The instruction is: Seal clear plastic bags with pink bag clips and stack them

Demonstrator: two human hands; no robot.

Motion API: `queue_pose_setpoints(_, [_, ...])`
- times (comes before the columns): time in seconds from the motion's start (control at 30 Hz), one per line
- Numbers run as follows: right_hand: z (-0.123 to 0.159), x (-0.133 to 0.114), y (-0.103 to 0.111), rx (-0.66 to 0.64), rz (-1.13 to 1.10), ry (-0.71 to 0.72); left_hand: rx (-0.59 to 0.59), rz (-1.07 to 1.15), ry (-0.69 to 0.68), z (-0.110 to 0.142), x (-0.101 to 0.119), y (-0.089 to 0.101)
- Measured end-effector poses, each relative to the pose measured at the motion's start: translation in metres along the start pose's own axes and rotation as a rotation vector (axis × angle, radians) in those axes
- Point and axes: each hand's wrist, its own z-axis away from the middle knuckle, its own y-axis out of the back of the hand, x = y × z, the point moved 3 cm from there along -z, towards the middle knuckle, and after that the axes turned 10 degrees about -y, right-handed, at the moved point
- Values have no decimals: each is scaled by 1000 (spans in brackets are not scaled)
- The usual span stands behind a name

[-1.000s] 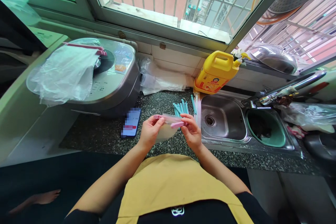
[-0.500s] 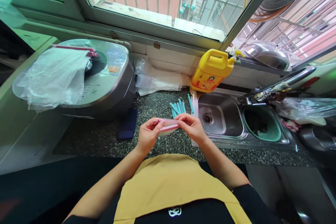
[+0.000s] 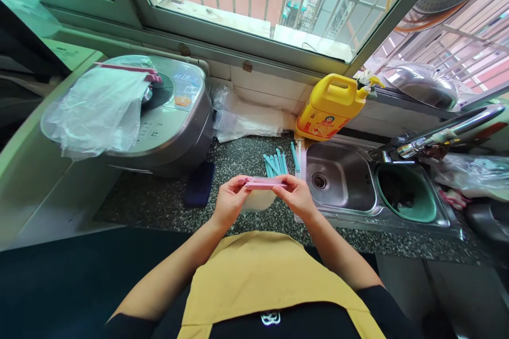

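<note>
Between my two hands is a pink bag sealing clip, lying along the upper edge of a small clear plastic bag that hangs below it. My left hand pinches the clip's left end, thumb against the front. The right end is pinched by my right hand. Whether the clip is fully closed along its length, I cannot tell. Just beyond my right fingers lie several turquoise sealing clips on the dark speckled counter.
A rice cooker at left carries clear bags with pink clips. Folded plastic bags lie by the wall. A yellow jug stands behind the sink, which holds a green basin. A dark blue flat object lies left.
The pink clip's parts, apart at an angle before, now lie together in line across the bag's edge. More of the bag shows below my hands. The view has shifted slightly left.
</note>
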Motion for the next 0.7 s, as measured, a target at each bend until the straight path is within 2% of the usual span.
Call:
queue_pose_setpoints(0.13, [-3,6,-2,12,-44,-52,-119,-63,25,-3,-2,5])
queue_pose_setpoints(0.27, [-16,32,-10,8,-86,-132,-279,-282,-77,-18,-23,30])
queue_pose_setpoints(0.33, [-25,50,-18,22,-57,-168,-254,-496,-154,-32,-41,51])
queue_pose_setpoints(0.4, [-34,66,-25,39,-33,-208,-183,-712,-131,-44,-61,73])
queue_pose_setpoints(0.5, [-44,80,-31,54,-19,-247,-119,-820,-90,-54,-81,92])
queue_pose_setpoints(0.6, [-47,81,-31,42,-13,-245,-125,-777,-112,-51,-83,92])
queue_pose_setpoints(0.7, [-43,71,-25,22,-8,-207,-145,-659,-168,-40,-67,79])
